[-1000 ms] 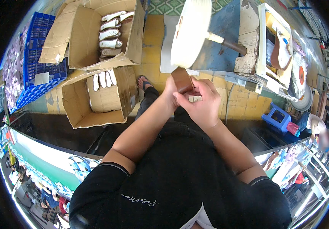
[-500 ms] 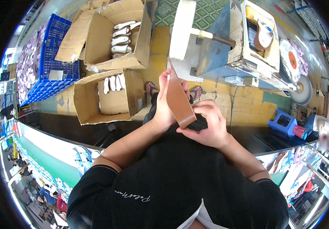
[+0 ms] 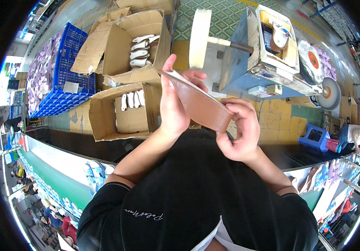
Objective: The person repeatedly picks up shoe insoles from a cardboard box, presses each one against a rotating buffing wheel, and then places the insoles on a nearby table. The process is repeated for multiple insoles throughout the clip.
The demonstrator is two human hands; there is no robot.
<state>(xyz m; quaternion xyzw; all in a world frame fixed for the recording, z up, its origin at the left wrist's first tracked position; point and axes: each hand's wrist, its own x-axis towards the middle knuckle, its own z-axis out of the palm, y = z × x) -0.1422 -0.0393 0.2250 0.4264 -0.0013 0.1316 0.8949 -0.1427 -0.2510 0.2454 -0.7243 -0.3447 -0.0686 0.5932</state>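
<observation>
A brown wedge-shaped shoe sole (image 3: 205, 108) is held in front of my chest, its smooth side wall toward me and a strip of its pale upper face showing. My left hand (image 3: 174, 111) supports the narrow end, thumb raised on one side and the other fingers partly hidden behind the sole. At the thick rounded end, my right hand (image 3: 246, 131) grips with curled fingers and thumb. Beyond both hands stands a cream buffing wheel (image 3: 199, 37) on a shaft; the sole is apart from it.
Two open cardboard boxes, one farther (image 3: 117, 54) and one nearer (image 3: 100, 121), hold white soles at left. A blue crate (image 3: 73, 67) stands beyond them. Right of the wheel is a blue machine (image 3: 234, 58) with a tray (image 3: 290, 62) and a grey wheel (image 3: 330, 94). A blue stool (image 3: 313, 136) sits farther right.
The sole has turned from nearly upright to a flatter slant, its thick end swinging right and up. My right hand moved with it, and my left thumb now sticks up.
</observation>
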